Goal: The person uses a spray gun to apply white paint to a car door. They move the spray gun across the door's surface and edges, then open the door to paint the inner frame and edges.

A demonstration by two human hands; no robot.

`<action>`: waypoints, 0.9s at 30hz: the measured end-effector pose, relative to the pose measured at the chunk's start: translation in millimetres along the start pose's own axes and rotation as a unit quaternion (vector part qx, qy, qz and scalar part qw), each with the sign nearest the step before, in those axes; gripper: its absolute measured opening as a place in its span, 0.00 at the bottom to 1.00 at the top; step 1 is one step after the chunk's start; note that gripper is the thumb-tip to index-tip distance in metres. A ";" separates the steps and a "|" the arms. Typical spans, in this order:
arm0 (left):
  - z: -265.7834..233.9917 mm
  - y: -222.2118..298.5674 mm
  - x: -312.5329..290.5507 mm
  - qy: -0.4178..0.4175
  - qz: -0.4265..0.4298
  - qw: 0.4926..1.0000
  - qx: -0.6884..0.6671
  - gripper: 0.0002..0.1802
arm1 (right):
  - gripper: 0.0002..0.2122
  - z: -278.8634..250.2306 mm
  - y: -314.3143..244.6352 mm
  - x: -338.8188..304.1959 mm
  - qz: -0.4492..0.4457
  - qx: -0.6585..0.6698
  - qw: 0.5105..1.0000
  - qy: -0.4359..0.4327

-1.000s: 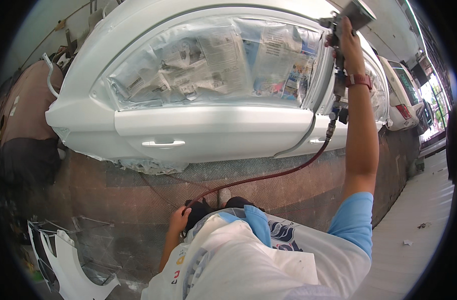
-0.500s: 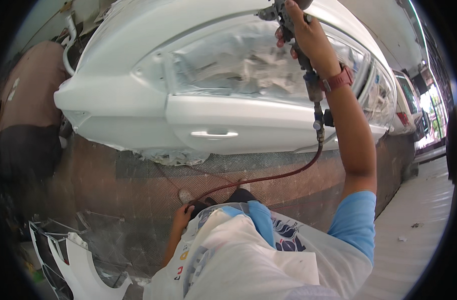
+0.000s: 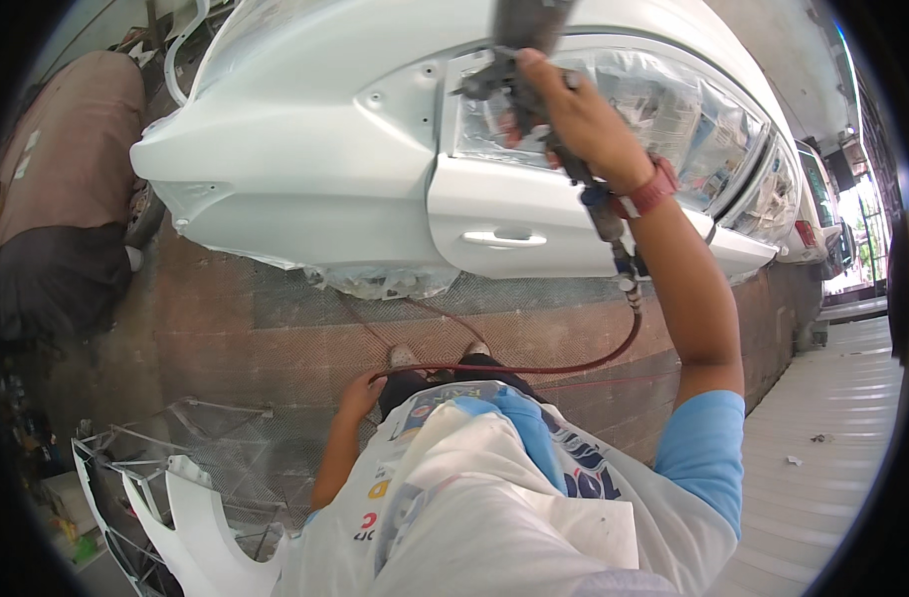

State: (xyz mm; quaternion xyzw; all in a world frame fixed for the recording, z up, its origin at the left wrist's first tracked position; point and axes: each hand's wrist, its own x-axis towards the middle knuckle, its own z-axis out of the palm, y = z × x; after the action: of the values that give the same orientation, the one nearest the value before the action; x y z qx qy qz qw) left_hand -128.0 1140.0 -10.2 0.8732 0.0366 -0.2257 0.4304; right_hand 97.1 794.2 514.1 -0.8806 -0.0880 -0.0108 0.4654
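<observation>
My right hand (image 3: 586, 124) is closed around the grip of a spray gun (image 3: 522, 92), its nozzle pointing left. The dark cup on top is blurred by motion. Gun and hand are in front of the left end of a car window (image 3: 673, 104) masked with paper and film. Under the window is the white car door (image 3: 574, 211) with its handle (image 3: 504, 240). A dark red air hose (image 3: 544, 371) runs from the gun's base down to my left hand (image 3: 359, 396), whose fingers are curled around it beside my thigh.
A white fender (image 3: 198, 507) rests on a metal stand at lower left. Something draped in brown and black cloth (image 3: 72, 149) stands at far left. Ribbed white sheeting (image 3: 813, 438) lies at right, with another vehicle (image 3: 813, 199) beyond. Hose lines cross the floor near my feet.
My right hand has moved the spray gun left along the car and lower in the view, from mid-window to the window's left end. The view has shifted left. My left hand keeps the hose.
</observation>
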 end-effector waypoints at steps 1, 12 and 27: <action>-2.5 -3.1 6.4 -0.025 -0.011 1.000 0.014 0.24 | 0.29 -2.3 3.1 -0.1 -0.019 -0.003 0.999 0.041; -52.3 89.8 79.4 0.000 0.138 0.990 0.015 0.23 | 0.29 5.7 93.4 -122.2 -0.023 0.080 0.959 0.271; -21.4 345.3 -65.4 0.090 0.596 0.788 0.122 0.30 | 0.15 202.9 255.7 -328.6 -0.041 0.081 0.996 -0.025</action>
State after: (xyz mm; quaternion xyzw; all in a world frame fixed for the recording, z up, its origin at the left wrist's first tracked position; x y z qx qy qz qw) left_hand -89.6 948.5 282.8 0.7830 -0.4808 0.1529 0.3637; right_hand -196.9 772.3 156.9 -0.8354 -0.1364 -0.0003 0.5324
